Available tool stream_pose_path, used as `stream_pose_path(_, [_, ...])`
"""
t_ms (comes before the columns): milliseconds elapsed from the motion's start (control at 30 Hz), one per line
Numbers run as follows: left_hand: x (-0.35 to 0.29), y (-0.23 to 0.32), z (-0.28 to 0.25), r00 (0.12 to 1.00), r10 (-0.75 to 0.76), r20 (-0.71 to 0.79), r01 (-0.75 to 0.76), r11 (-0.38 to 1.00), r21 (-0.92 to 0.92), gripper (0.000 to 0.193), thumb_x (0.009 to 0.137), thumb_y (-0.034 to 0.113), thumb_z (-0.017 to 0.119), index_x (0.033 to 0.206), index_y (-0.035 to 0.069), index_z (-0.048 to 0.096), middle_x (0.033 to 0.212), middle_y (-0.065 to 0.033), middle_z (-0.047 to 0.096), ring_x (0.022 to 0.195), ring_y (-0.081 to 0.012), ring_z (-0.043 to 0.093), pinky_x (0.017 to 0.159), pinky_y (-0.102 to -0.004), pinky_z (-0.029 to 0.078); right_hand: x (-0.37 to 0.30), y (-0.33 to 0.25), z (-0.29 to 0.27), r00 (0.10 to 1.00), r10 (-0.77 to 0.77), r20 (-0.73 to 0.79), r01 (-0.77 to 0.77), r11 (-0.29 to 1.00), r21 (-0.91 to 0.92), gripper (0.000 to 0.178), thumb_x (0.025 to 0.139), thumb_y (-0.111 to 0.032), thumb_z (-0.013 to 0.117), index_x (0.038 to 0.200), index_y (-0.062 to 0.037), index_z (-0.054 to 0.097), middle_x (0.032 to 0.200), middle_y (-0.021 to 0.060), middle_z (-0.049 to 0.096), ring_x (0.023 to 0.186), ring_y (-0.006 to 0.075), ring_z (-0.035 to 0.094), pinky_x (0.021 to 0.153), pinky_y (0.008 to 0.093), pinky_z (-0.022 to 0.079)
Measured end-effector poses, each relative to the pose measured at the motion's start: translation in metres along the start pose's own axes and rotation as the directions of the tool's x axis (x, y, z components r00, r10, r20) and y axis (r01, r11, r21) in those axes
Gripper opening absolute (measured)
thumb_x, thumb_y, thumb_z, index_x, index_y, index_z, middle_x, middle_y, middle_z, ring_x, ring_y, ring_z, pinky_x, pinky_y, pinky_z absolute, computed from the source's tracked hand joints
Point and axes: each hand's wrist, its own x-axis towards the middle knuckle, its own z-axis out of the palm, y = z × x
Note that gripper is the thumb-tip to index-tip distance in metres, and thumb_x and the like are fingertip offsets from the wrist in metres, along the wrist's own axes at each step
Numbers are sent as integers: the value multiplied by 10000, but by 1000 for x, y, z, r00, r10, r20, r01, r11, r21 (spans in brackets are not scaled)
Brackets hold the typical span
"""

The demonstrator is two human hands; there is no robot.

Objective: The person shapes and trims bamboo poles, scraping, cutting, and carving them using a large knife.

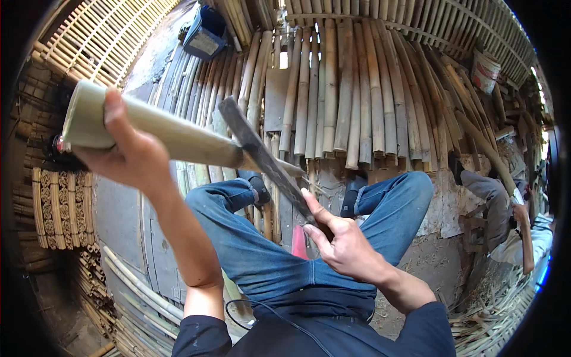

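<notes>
Both hands are clamped on something, and they are well apart. On the left, the left hand [134, 149] grips a thick, pale green bamboo tube [184, 134] near its wide cut end, thumb over the upper side and the palm underneath. From there the tube slants down to the right, ending above the gap between the person's knees.

Lower down, in front of the lap, the right hand [345, 241] is closed on a knife [262, 152] — a long, dark blade pointing up and to the left. It crosses in front of the tube near the far end; whether its edge touches the bamboo cannot be told.

Below the blade, something pink [300, 243] shows between the legs, which are in blue jeans [238, 244]. Beyond the feet lies a broad row of bamboo poles [333, 95], with a dark blue bucket [205, 35] at its upper left. Bundled short sticks [63, 208] stand at the far left — curved strips [143, 285] lie below them. At the right edge, a co-worker's hand [521, 215] shows beside a long pole [488, 149].
</notes>
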Motion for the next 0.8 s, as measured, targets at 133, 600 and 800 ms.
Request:
stream_pose_path(133, [1,-5,-9,999,-40,3,40,999,27,536,843,255,759,1177,-83,511,1089,-187,637,934,-232,674,798,-328,587,9,-19,-18,997,80,16,-81,992,96,594,965,-9,571,1514,-40,345,1381,209,569,1284,209,521,1063,299,405])
stream_pose_path(600, [8,-9,-12,998,-58,12,58,997,41,556,856,219,749,1208,-100,460,1087,-192,619,932,-220,656,769,-307,578,11,-19,-21,992,-86,-96,82,996,-48,610,947,-37,592,1513,-81,370,774,204,616,617,226,570,641,325,508])
stream_pose_path(800, [9,-8,-7,1000,0,16,0,1000,11,545,852,208,748,1189,-106,455,1078,-196,618,912,-214,657,761,-299,569,0,-14,-14,934,-330,-141,289,924,-249,647,914,-6,622,1511,-49,374,711,164,581,587,262,570,602,371,488])
